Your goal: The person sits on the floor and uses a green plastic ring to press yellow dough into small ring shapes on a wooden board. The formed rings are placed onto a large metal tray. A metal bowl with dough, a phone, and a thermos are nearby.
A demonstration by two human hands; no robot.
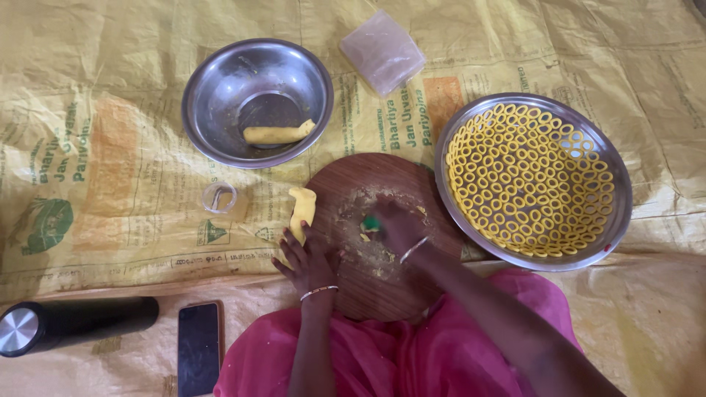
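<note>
Yellow dough (301,211) between left fingers (293,248).

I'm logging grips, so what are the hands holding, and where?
The left hand grips the yellow dough strip by its lower end. The right hand pinches a small green thing; where exactly cannot be told.

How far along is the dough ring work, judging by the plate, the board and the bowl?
Done: the steel plate is almost filled with yellow rings. In hand: the left hand holds a dough piece at the wooden board edge, while the right hand presses something green there. Left: a dough roll in the steel bowl.
</note>
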